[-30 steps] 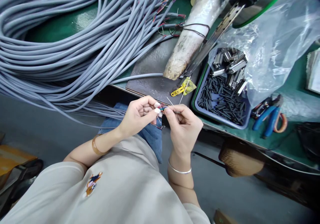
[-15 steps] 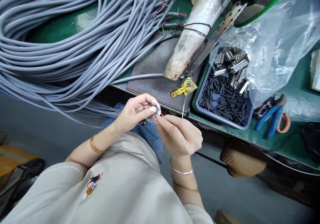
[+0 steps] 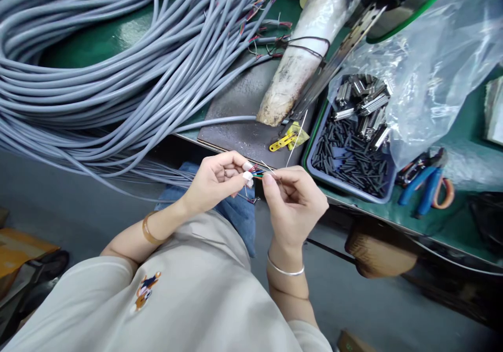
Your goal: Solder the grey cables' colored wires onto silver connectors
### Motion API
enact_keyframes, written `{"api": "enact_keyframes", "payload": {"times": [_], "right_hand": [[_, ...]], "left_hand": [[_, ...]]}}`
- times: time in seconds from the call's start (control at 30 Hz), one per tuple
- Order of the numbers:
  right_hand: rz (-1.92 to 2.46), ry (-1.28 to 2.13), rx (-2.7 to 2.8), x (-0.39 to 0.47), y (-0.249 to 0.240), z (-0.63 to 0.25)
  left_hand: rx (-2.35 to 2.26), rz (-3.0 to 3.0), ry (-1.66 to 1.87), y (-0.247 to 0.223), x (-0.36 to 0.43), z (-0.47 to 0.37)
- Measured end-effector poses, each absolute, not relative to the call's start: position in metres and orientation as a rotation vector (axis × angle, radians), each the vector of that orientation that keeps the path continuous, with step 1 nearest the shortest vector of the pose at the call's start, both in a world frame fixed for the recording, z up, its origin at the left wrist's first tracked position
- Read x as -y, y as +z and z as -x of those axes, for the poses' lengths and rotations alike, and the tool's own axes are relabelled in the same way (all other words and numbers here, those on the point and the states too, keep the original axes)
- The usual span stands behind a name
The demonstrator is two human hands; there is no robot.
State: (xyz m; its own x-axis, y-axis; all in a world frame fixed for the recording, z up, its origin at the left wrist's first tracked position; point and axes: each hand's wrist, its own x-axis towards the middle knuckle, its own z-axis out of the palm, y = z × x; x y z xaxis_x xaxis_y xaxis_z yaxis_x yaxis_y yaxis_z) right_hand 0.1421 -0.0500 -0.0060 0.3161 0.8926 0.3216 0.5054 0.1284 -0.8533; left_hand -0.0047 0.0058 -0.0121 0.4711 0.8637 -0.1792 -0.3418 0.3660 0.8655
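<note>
Just off the front edge of the bench, both hands pinch a small bunch of thin coloured wires [image 3: 258, 173] at a cable's end. My left hand [image 3: 216, 180] is closed round the base of the wires, thumb against the fingertips. My right hand [image 3: 294, 197] pinches the wires' other ends between thumb and finger. Red, blue, green and orange strands show in the gap between the hands. A thin pale strand rises from near my right fingers over the bench; its start is hidden. Behind the hands lies a yellow clip-like tool [image 3: 283, 142] on a dark board [image 3: 236, 106].
Many grey cables [image 3: 118, 90] with stripped ends fill the left of the bench. A blue tray [image 3: 353, 191] holds black tubes [image 3: 346, 163] and metal connectors [image 3: 369, 98]. Blue-handled pliers [image 3: 426, 184] lie right of it. A white wrapped object [image 3: 298, 58] slants above the board.
My right hand has moved a little right and up, away from my left, and the coloured wires now show stretched between them. The pale strand stands at a new slant.
</note>
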Motion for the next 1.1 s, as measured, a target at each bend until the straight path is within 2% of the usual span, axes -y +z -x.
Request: {"api": "enact_keyframes", "payload": {"times": [0.17,0.57,0.77,0.9,1.03,1.1], "right_hand": [[1.526,0.631,1.251,0.051,-0.009,-0.144],[1.551,0.582,1.327,0.048,-0.003,-0.144],[1.53,0.721,1.311,0.047,-0.002,-0.145],[1.54,0.578,1.284,0.049,-0.002,-0.147],[1.394,0.234,1.148,0.052,0.008,-0.156],[1.379,0.214,1.213,0.056,0.017,-0.166]], "left_hand": [[-0.714,-0.898,0.903,-0.008,-0.006,0.002],[-0.761,-1.036,0.892,-0.01,0.002,0.001],[-0.735,-0.987,0.915,-0.008,0.001,0.001],[-0.764,-1.004,0.944,-0.009,-0.001,0.003],[-0.795,-1.059,0.957,-0.013,-0.002,0.005],[-0.8,-1.125,0.968,-0.01,-0.002,0.007]]}}
